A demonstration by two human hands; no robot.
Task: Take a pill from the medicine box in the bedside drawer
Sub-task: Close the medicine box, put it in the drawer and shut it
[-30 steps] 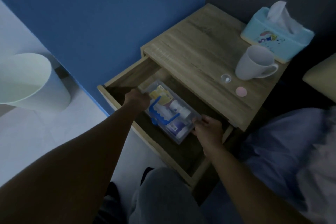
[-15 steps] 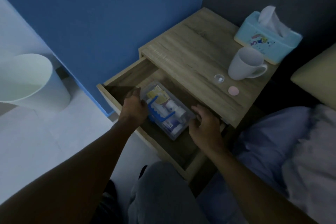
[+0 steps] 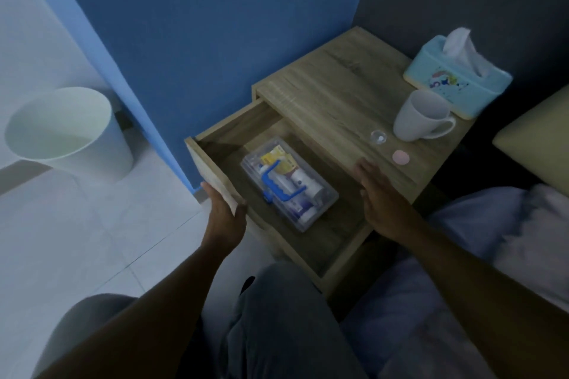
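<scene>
Pale round plastic waste bin [image 3: 66, 132] on tiled floor, far left. Left hand [image 3: 224, 212] grips front panel of open wooden bedside drawer [image 3: 212, 172], fingers wrapped over edge. Clear plastic medicine box with blue handle [image 3: 288, 183] lies closed on drawer floor, untouched. Right hand [image 3: 380, 194] flat, fingers spread, empty, at nightstand top edge beside box. On nightstand top [image 3: 332, 101]: small clear cap [image 3: 378, 136], pink disc [image 3: 401, 157], white mug [image 3: 420, 115], light-blue tissue box [image 3: 455, 83].

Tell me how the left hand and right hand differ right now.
The left hand grips the drawer front, fingers curled round its edge; the right hand lies open and flat, holding nothing. The left sits at the drawer's outer end, the right by the nightstand top. Neither touches the medicine box.
</scene>
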